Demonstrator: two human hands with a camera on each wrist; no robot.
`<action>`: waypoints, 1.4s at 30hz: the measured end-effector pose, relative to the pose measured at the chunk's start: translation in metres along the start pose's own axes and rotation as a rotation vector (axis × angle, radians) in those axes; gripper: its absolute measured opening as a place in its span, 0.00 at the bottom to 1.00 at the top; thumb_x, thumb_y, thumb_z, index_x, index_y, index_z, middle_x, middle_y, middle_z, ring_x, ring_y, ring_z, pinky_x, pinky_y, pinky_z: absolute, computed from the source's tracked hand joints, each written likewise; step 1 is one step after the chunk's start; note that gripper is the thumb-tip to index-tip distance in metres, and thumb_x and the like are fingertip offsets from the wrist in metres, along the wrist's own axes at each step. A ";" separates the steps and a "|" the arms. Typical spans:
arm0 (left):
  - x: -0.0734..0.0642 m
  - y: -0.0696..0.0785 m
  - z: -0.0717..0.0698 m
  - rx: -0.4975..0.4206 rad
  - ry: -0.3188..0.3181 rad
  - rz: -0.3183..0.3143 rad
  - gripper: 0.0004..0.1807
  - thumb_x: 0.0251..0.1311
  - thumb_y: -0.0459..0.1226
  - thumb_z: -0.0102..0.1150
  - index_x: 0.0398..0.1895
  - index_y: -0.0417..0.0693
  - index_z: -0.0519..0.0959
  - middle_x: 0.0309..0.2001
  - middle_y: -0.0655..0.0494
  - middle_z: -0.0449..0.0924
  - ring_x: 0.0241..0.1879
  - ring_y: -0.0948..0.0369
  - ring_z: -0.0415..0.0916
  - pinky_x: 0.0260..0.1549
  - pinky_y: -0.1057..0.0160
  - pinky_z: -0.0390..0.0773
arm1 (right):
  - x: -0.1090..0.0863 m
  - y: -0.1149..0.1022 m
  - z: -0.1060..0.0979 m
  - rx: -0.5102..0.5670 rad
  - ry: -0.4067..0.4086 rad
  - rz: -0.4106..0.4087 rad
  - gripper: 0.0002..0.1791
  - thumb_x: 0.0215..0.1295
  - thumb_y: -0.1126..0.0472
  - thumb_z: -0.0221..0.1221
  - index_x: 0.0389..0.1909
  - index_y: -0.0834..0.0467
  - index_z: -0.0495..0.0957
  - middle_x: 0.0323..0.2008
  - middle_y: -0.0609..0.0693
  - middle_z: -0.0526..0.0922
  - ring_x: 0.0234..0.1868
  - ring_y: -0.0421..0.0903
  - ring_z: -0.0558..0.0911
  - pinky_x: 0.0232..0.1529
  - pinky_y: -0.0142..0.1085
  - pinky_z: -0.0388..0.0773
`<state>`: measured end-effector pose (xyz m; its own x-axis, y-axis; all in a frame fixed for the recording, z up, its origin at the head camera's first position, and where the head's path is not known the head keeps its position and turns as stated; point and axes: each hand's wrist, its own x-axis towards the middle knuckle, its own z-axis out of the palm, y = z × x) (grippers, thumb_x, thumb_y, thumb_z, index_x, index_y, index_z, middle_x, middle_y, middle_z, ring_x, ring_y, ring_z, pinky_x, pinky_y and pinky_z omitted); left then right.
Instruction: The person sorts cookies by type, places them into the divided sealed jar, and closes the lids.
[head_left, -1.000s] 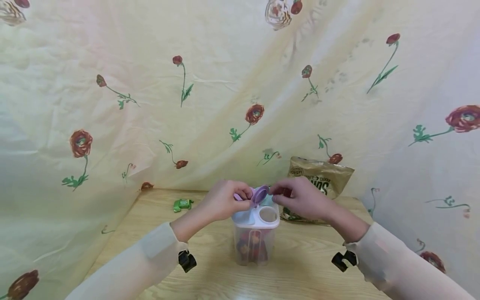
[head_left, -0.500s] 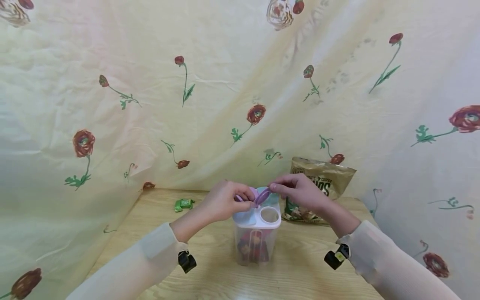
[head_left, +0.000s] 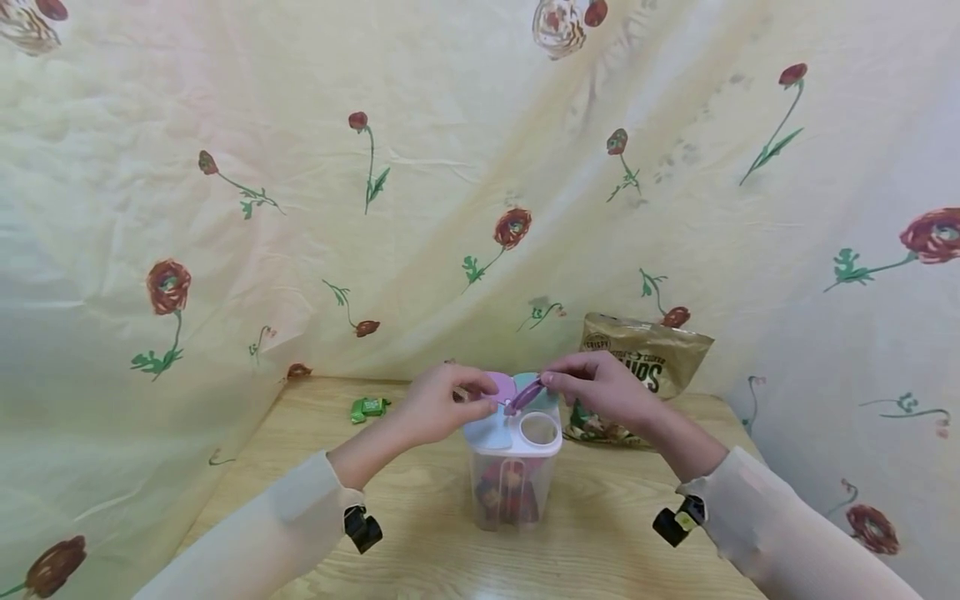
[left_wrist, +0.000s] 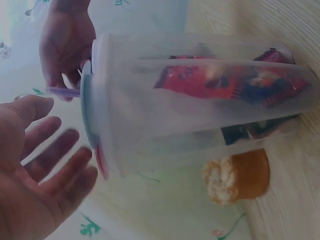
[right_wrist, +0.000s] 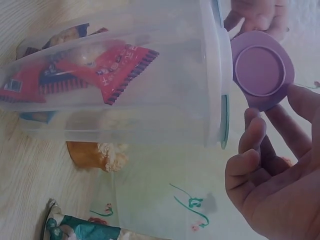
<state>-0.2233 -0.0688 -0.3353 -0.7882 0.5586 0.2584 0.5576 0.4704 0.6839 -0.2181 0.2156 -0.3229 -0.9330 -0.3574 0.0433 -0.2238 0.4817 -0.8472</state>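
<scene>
A clear plastic storage container (head_left: 480, 467) stands upright on the table, with red snack packets (left_wrist: 200, 82) inside. Its white lid (head_left: 525, 448) carries pink, green and blue flaps lying flat. The purple flap (right_wrist: 260, 70) is raised on edge, exposing a round hole (head_left: 538, 428). My right hand (head_left: 603, 390) pinches the top of this flap between thumb and fingers. Fingers spread, my left hand (head_left: 435, 408) hovers at the lid's left side near the pink flap (head_left: 501, 385); the left wrist view shows nothing in its grasp.
A gold snack bag (head_left: 652, 358) leans behind the container on the right. On the table's left lies a small green packet (head_left: 369, 408). An orange-brown thing with a fluffy cream top (left_wrist: 237, 177) sits behind the container. Flowered cloth (head_left: 420, 208) hangs around the table.
My right hand has come in to the purple flap's edge and taken hold of it. The left fingers have let go of the flap and drawn back a little to the left.
</scene>
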 end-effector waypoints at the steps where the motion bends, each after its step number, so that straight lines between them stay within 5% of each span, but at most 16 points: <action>1: -0.001 -0.003 0.000 0.006 0.011 -0.009 0.13 0.64 0.42 0.68 0.49 0.49 0.87 0.46 0.59 0.86 0.49 0.58 0.80 0.52 0.54 0.82 | -0.001 0.000 0.000 0.001 -0.003 0.006 0.18 0.73 0.48 0.62 0.51 0.56 0.86 0.34 0.54 0.82 0.26 0.43 0.74 0.23 0.34 0.72; 8: -0.008 -0.021 -0.002 0.018 0.032 -0.070 0.23 0.62 0.44 0.71 0.60 0.52 0.82 0.62 0.55 0.78 0.65 0.51 0.74 0.64 0.43 0.74 | -0.009 -0.003 -0.002 0.015 -0.016 0.054 0.22 0.71 0.45 0.63 0.53 0.57 0.86 0.30 0.52 0.81 0.17 0.40 0.66 0.15 0.33 0.64; 14: -0.011 -0.029 -0.005 -0.026 -0.027 -0.122 0.30 0.61 0.46 0.71 0.66 0.52 0.78 0.68 0.54 0.75 0.74 0.47 0.64 0.69 0.39 0.67 | -0.016 -0.004 0.000 -0.038 -0.001 0.028 0.20 0.70 0.48 0.65 0.53 0.57 0.86 0.34 0.53 0.82 0.24 0.43 0.71 0.23 0.35 0.72; 20: -0.014 -0.035 -0.008 -0.046 -0.071 -0.119 0.35 0.60 0.46 0.73 0.70 0.52 0.74 0.71 0.54 0.71 0.71 0.47 0.67 0.66 0.39 0.70 | -0.021 0.006 0.000 -0.094 -0.003 -0.061 0.15 0.71 0.49 0.64 0.51 0.53 0.87 0.44 0.53 0.84 0.28 0.45 0.76 0.27 0.36 0.77; 34: -0.015 -0.033 -0.011 -0.036 -0.104 -0.140 0.37 0.60 0.48 0.72 0.72 0.49 0.73 0.77 0.48 0.63 0.75 0.44 0.62 0.69 0.39 0.67 | -0.033 0.030 0.005 -0.174 -0.029 -0.307 0.11 0.68 0.57 0.67 0.50 0.50 0.87 0.46 0.46 0.85 0.37 0.41 0.78 0.32 0.35 0.79; 42: -0.015 -0.032 -0.010 -0.027 -0.105 -0.153 0.37 0.60 0.48 0.73 0.72 0.51 0.73 0.78 0.49 0.63 0.75 0.45 0.62 0.69 0.39 0.67 | -0.033 0.030 0.011 -0.220 0.050 -0.272 0.12 0.67 0.55 0.69 0.50 0.49 0.86 0.43 0.47 0.83 0.37 0.43 0.79 0.32 0.35 0.79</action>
<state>-0.2317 -0.0988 -0.3544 -0.8307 0.5511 0.0783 0.4252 0.5374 0.7283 -0.1908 0.2327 -0.3556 -0.8420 -0.4598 0.2821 -0.5167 0.5371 -0.6668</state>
